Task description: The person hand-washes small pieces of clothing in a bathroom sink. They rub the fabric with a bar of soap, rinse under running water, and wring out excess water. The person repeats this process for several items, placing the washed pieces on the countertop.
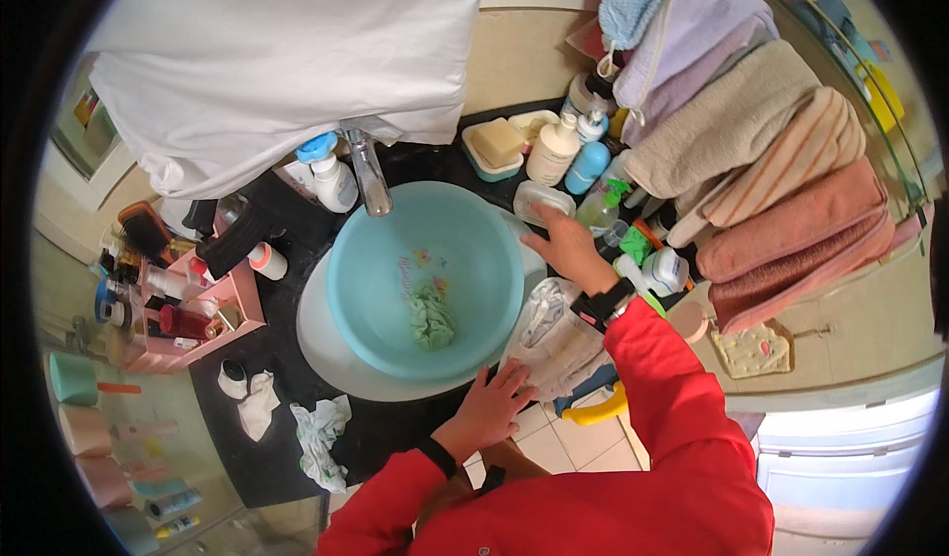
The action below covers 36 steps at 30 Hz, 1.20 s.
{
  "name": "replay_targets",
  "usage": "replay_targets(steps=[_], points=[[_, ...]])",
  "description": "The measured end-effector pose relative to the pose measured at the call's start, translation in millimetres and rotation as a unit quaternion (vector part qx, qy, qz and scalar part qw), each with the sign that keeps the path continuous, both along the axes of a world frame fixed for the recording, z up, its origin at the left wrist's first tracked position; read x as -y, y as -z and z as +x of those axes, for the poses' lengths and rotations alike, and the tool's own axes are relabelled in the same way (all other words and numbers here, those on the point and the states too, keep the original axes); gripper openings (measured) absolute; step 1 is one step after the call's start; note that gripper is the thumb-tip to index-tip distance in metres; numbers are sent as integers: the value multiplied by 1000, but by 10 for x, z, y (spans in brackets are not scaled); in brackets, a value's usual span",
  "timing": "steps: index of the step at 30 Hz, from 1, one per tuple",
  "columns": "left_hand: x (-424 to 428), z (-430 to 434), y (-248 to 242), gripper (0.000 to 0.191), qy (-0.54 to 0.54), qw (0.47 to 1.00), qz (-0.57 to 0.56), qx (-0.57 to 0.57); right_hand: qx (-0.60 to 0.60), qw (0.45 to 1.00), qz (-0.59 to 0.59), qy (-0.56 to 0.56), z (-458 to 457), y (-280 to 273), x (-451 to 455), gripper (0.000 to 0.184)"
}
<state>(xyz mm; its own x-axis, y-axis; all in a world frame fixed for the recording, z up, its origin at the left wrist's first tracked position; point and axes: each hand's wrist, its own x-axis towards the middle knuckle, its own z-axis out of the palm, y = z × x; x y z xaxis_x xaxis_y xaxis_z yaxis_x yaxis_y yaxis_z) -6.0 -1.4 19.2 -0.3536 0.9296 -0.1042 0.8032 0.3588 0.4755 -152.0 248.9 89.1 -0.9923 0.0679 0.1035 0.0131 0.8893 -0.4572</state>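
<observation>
My right hand (569, 243) reaches over a small white soap dish (540, 199), fingertips at its near rim and thumb held apart from the fingers. What lies in the dish is partly hidden. My left hand (488, 410) rests with spread fingers on the edge of a wet whitish cloth (560, 333), which lies bunched on the counter's right front. Between the hands and the faucet (368, 174), a light blue plastic basin (356, 319) sits in the white sink (319, 348). A crumpled pale green cloth (431, 322) lies inside the basin.
Right of the faucet stand a box with a bar of soap (498, 141), a pump bottle (553, 150) and a blue bottle (587, 167). Towels (741, 122) hang at right. At left are a pink organizer (222, 326) and a crumpled patterned cloth (323, 437).
</observation>
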Motion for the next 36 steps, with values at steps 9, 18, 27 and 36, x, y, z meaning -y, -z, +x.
replay_targets(steps=[9, 18, 27, 36], points=[[36, 57, 64, 65, -39, 997, 46, 55, -203, 968, 130, 64, -1789, 245, 215, 79], [33, 71, 47, 69, -56, 993, 42, 99, 43, 974, 179, 131, -2149, 301, 144, 104], [46, 45, 21, 70, -59, 993, 50, 93, 5, 973, 209, 94, -2093, 266, 207, 96], [58, 38, 93, 65, -29, 999, 36, 6, 127, 887, -438, 70, -1346, -70, 67, 81]])
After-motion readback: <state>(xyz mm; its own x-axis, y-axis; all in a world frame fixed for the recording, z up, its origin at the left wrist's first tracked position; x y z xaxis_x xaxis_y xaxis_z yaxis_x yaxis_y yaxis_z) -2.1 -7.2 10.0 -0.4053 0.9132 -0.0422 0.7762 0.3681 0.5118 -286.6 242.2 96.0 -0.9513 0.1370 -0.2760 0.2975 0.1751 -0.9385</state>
